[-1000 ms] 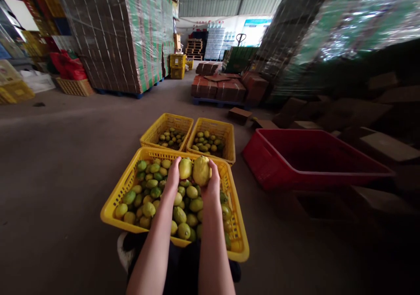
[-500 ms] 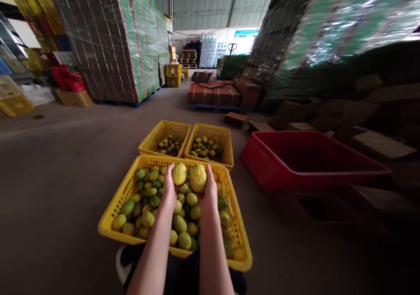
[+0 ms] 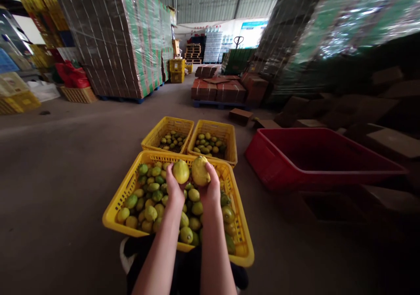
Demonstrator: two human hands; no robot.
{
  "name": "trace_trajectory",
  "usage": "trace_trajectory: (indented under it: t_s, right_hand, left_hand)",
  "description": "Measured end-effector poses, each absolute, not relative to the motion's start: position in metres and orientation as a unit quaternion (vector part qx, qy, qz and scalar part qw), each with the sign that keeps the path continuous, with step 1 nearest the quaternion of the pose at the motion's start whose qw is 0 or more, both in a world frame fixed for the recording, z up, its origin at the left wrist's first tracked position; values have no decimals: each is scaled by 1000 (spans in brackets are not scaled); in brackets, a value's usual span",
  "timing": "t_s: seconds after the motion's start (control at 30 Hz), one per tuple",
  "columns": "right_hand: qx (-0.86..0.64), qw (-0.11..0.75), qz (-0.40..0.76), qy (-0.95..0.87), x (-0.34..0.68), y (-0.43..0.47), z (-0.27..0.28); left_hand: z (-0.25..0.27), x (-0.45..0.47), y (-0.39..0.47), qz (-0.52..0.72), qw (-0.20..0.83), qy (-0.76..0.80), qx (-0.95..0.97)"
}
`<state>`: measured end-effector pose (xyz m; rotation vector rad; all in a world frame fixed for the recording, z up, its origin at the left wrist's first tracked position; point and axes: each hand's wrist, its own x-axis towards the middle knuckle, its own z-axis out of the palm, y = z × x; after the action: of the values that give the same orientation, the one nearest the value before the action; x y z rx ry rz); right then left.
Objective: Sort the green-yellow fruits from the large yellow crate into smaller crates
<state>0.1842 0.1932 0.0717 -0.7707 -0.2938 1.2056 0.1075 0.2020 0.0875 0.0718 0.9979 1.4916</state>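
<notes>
Held in my left hand is a smooth yellow lemon. My right hand is wrapped round a larger, bumpy lemon, with the thumb along its right side. Both fruits are above the near end-to-end middle of a wide yellow crate, side by side with a small gap between them. Under my hands, green and yellow lemons cover the crate's bottom. My forearms hide part of the fruit.
Beyond the near crate stand two smaller yellow crates, left and right, with some lemons in each. A red tub sits to the right, near loose cardboard boxes. Tall wrapped stacks rise behind.
The bumpy lemon has turned in my right hand, and its pointed end now tilts differently. The left lemon has turned slightly too. The whole view has shifted a little.
</notes>
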Motion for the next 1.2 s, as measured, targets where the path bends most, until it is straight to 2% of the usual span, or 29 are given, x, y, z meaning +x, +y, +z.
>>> trace_trajectory:
  t_s: [0.17, 0.43, 0.73, 1.07, 1.2]
  right_hand:
    - [-351, 739, 537, -207, 194, 188, 71]
    - [-307, 776, 539, -117, 204, 188, 67]
    - [-289, 755, 575, -127, 188, 184, 76]
    - [-265, 747, 583, -180, 200, 186, 69]
    - [-253, 724, 624, -151, 196, 187, 70]
  left_hand:
    - [87, 116, 198, 628, 636, 446, 51]
    - [88, 109, 195, 595, 641, 430, 227]
    - [97, 100, 188, 613, 629, 436, 198]
    - [85, 88, 194, 675, 513, 338, 409]
    - [85, 89, 198, 664, 579, 340, 329]
